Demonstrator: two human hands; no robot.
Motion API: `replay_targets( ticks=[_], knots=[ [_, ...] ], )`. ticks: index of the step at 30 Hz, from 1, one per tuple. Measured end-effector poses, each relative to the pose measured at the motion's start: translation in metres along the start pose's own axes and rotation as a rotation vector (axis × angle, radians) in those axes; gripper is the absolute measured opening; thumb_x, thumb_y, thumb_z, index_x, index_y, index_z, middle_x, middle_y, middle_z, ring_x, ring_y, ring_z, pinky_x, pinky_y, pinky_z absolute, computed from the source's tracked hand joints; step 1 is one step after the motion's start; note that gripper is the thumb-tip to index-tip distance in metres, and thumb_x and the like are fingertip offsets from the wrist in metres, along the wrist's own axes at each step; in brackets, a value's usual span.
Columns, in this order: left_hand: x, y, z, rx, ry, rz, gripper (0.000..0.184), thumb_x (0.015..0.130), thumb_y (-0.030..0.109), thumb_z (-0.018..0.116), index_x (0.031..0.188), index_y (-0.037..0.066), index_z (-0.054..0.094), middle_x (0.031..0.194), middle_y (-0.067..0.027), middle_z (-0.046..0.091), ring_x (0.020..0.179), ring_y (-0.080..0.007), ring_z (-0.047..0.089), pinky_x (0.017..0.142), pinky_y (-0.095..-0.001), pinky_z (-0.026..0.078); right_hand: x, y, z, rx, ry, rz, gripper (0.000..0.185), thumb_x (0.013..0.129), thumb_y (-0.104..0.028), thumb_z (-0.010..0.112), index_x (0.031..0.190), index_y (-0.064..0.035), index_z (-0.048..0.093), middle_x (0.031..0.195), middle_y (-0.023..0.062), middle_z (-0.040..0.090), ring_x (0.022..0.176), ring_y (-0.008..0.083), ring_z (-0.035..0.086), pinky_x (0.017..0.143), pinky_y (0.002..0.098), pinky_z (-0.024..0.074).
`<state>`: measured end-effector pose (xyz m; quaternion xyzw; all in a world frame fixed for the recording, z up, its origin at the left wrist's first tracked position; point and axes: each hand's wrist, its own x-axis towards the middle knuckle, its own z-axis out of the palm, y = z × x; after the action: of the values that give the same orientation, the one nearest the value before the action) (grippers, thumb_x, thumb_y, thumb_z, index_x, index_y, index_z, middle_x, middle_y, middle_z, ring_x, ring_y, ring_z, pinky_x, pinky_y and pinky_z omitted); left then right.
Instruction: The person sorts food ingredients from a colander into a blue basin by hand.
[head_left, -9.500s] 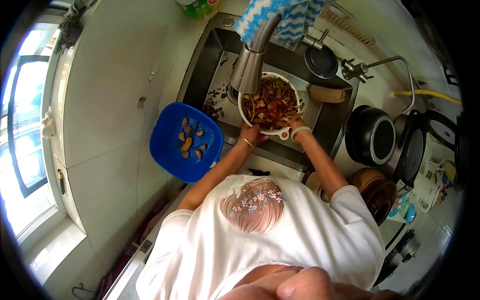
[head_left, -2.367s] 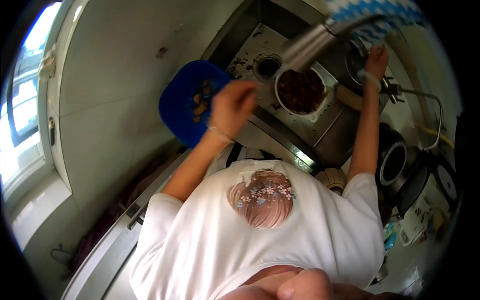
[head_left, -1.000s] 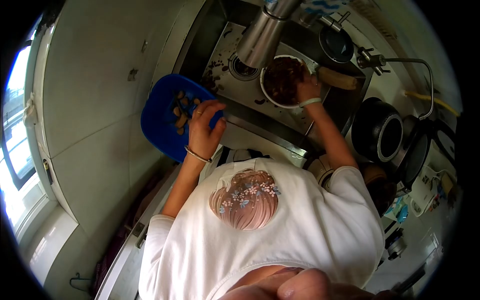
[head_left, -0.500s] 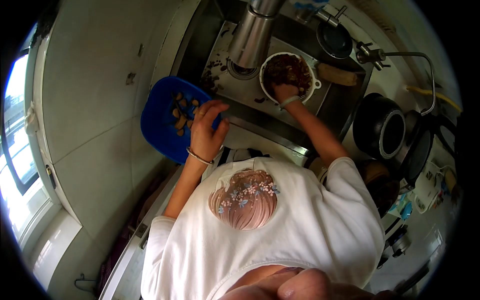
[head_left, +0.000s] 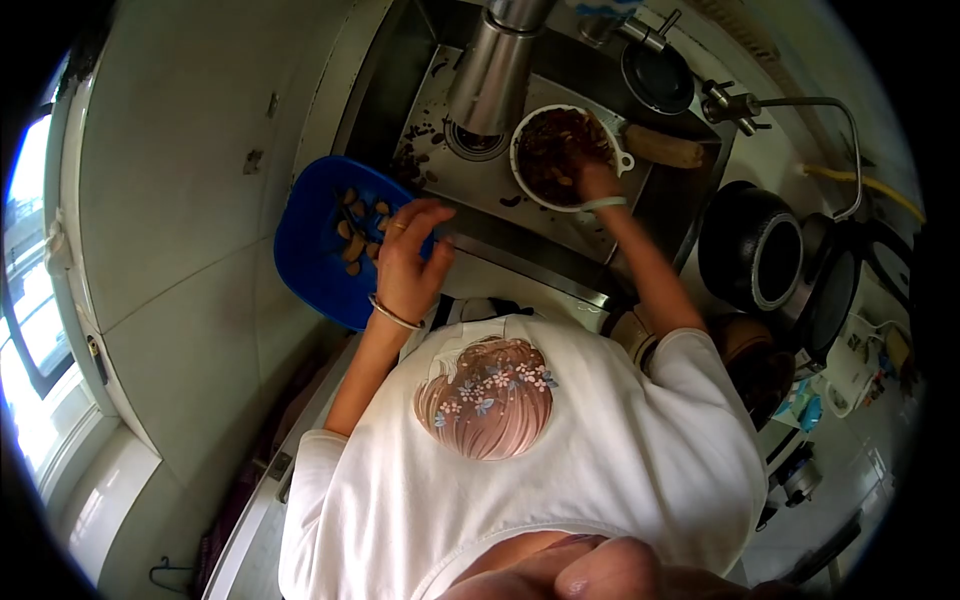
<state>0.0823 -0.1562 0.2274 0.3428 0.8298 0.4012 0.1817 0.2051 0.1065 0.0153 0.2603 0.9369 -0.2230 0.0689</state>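
Observation:
In the sink, a white strainer basket (head_left: 521, 178) with a looped handle holds a dark reddish-brown mass with lighter bits in it. My right hand (head_left: 598, 178) reaches into its right side, and the fingers are blurred and sunk among the contents. On the left, a blue plastic basin (head_left: 310, 255) contains several light brown pieces (head_left: 352, 240) and a dark, thin strip. My left hand (head_left: 410, 250) is over the basin's right edge, with thumb and fingers apart and nothing visible between them.
A metal faucet (head_left: 492, 80) hangs over the steel sink near the drain (head_left: 475, 142). Dark scraps (head_left: 415, 160) lie on the sink floor. Along the sink's right side lies a brown cylindrical piece (head_left: 663, 147). Black pots (head_left: 750, 245) stand to the right.
My right hand has shifted from the middle of the strainer contents toward the right side. My left hand stays over the basin edge. The whole view has shifted slightly.

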Motion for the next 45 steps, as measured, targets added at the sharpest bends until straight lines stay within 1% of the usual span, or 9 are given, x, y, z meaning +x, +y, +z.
replay_targets(
  ticks=[6, 9, 12, 14, 28, 34, 36, 41, 45],
  knots=[
    [0.001, 0.002, -0.001, 0.022, 0.006, 0.008, 0.026, 0.066, 0.002, 0.054, 0.092, 0.004, 0.055, 0.101, -0.0118, 0.051, 0.093, -0.0288, 0.049, 0.076, -0.0338, 0.041, 0.009, -0.039, 0.015, -0.273, -0.345, 0.224, 0.015, 0.076, -0.010, 0.049, 0.086, -0.0051, 0.059, 0.079, 0.0173, 0.060, 0.072, 0.0296, 0.059, 0.057, 0.0383, 0.0483],
    [0.000, 0.009, -0.003, -0.026, 0.002, -0.051, 0.026, 0.067, 0.003, 0.054, 0.092, 0.005, 0.055, 0.101, -0.0117, 0.051, 0.092, -0.0285, 0.050, 0.073, -0.0334, 0.042, 0.015, -0.024, 0.017, -0.307, -0.320, 0.172, 0.021, 0.079, -0.027, 0.051, 0.086, -0.0098, 0.060, 0.077, 0.0123, 0.061, 0.070, 0.0234, 0.060, 0.053, 0.0349, 0.0469],
    [-0.002, 0.001, -0.003, 0.014, 0.009, 0.014, 0.025, 0.067, 0.003, 0.054, 0.093, 0.005, 0.055, 0.102, -0.0116, 0.051, 0.092, -0.0283, 0.050, 0.070, -0.0332, 0.043, 0.018, -0.002, -0.005, 0.464, -0.198, -0.017, 0.022, 0.076, -0.031, 0.057, 0.080, -0.0090, 0.059, 0.070, 0.0065, 0.058, 0.061, 0.0138, 0.056, 0.048, 0.0294, 0.0439],
    [-0.002, 0.002, -0.002, -0.023, 0.006, -0.006, 0.025, 0.067, 0.003, 0.054, 0.093, 0.005, 0.055, 0.102, -0.0117, 0.051, 0.092, -0.0284, 0.050, 0.071, -0.0333, 0.043, 0.015, -0.007, -0.051, 1.082, -0.418, 0.454, 0.023, 0.074, -0.031, 0.061, 0.075, -0.0087, 0.057, 0.061, 0.0003, 0.052, 0.053, 0.0077, 0.048, 0.046, 0.0265, 0.0401],
    [0.001, 0.008, -0.004, -0.087, 0.032, 0.004, 0.024, 0.068, 0.002, 0.053, 0.092, 0.004, 0.055, 0.101, -0.0125, 0.052, 0.090, -0.0288, 0.052, 0.076, -0.0325, 0.041, 0.023, 0.000, -0.042, 0.675, -0.204, 0.149, 0.022, 0.076, -0.029, 0.059, 0.071, -0.0082, 0.055, 0.053, -0.0020, 0.045, 0.046, 0.0069, 0.041, 0.043, 0.0233, 0.0329],
    [0.008, 0.007, 0.004, -0.173, 0.053, 0.038, 0.025, 0.071, 0.004, 0.052, 0.096, 0.002, 0.053, 0.101, -0.0128, 0.052, 0.091, -0.0254, 0.052, 0.076, -0.0314, 0.041, 0.018, -0.067, -0.087, 1.391, -0.448, 0.315, 0.020, 0.077, -0.023, 0.057, 0.085, -0.0057, 0.054, 0.071, 0.0013, 0.054, 0.059, 0.0101, 0.051, 0.050, 0.0223, 0.0408],
    [0.019, 0.017, 0.019, -0.979, 0.022, -0.487, 0.029, 0.077, 0.010, 0.047, 0.106, 0.003, 0.048, 0.103, -0.0083, 0.051, 0.095, -0.0201, 0.050, 0.079, -0.0318, 0.041, 0.006, -0.100, -0.114, 1.166, -0.488, -0.016, 0.022, 0.078, -0.024, 0.056, 0.086, -0.0043, 0.054, 0.074, 0.0011, 0.054, 0.063, 0.0097, 0.052, 0.055, 0.0219, 0.0436],
    [0.059, 0.011, 0.045, -1.460, -0.134, -0.879, 0.027, 0.079, 0.020, 0.047, 0.102, 0.005, 0.049, 0.098, -0.0082, 0.052, 0.090, -0.0191, 0.051, 0.077, -0.0318, 0.042, -0.018, -0.142, -0.161, 0.534, -0.347, -0.688, 0.024, 0.082, -0.017, 0.048, 0.100, -0.0017, 0.052, 0.095, 0.0050, 0.056, 0.082, 0.0114, 0.053, 0.071, 0.0267, 0.0437],
    [0.075, 0.012, 0.043, -1.646, -0.322, -0.697, 0.021, 0.079, 0.020, 0.046, 0.089, 0.003, 0.052, 0.090, -0.0092, 0.055, 0.083, -0.0191, 0.053, 0.072, -0.0293, 0.046, 0.012, -0.108, -0.201, 0.806, -0.264, -0.398, 0.024, 0.081, -0.015, 0.049, 0.101, -0.0031, 0.053, 0.098, 0.0098, 0.056, 0.087, 0.0195, 0.054, 0.074, 0.0307, 0.0429]
  ],
)
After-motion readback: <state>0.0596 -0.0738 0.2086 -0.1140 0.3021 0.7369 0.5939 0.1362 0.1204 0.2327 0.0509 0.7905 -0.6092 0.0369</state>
